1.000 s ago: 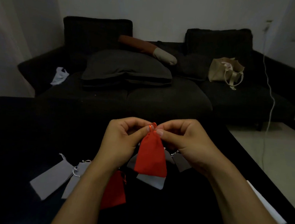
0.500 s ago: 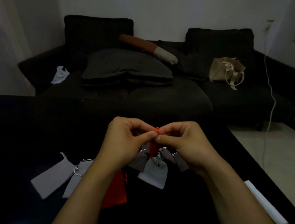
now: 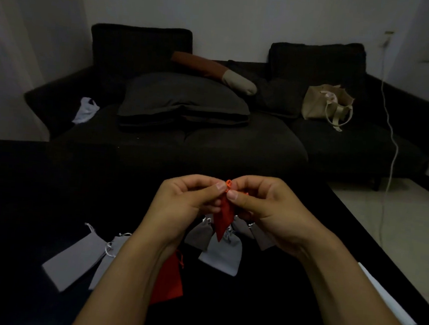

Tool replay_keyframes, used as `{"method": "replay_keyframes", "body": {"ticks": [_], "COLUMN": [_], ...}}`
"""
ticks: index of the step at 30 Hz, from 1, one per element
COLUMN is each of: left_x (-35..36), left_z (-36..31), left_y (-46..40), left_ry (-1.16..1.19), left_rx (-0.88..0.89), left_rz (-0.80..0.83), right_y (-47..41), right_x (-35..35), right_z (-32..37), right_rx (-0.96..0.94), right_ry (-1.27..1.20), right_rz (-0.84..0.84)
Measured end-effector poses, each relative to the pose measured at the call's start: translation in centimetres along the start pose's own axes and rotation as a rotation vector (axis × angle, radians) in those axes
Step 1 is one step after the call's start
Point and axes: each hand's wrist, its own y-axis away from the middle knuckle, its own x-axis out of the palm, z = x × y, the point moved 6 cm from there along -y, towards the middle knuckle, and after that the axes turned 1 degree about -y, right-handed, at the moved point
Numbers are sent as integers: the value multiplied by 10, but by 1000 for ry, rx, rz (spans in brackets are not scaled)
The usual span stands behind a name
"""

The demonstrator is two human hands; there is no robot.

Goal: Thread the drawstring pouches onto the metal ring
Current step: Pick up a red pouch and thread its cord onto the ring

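Note:
A red drawstring pouch (image 3: 224, 218) hangs edge-on between both hands above the black table. My left hand (image 3: 184, 203) and my right hand (image 3: 264, 204) both pinch its orange cord loop (image 3: 228, 184) at the top, thumbs almost touching. Several grey pouches (image 3: 223, 254) dangle in a bunch just below the hands; the metal ring itself is hidden by my fingers. Two loose grey pouches (image 3: 77, 262) lie on the table to the left, and another red pouch (image 3: 169, 279) lies partly under my left forearm.
The black table (image 3: 39, 187) fills the foreground; a white strip (image 3: 387, 296) lies at its right edge. Behind stands a dark sofa (image 3: 236, 138) with cushions, a beige tote bag (image 3: 326, 102) and a white cloth (image 3: 85, 108). A white cable (image 3: 391, 155) hangs at right.
The red pouch turned from facing me flat to hanging edge-on, uncovering the grey pouches behind it. Both hands stayed pinched at its top, shifting only slightly.

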Motion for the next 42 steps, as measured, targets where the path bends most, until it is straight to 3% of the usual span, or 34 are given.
{"method": "replay_keyframes", "body": {"ticks": [5, 12, 21, 33, 42], "left_x": [2, -1, -2, 11, 11], "left_z": [-5, -18, -20, -35, -34], "left_y": [2, 5, 5, 11, 9], "left_ry": [65, -131, -222, -803, -991], "left_rx": [58, 302, 343, 686, 746], "left_rz": [-14, -95, -86, 40, 74], "right_y": [-1, -3, -10, -6, -3], "right_x": [2, 5, 15, 8, 8], "right_z": [0, -1, -10, -14, -17], "right_rx": [-39, 8, 100, 296, 376], "right_ry": [-11, -56, -164, -209, -198], "right_rz": [17, 0, -92, -164, -218]}}
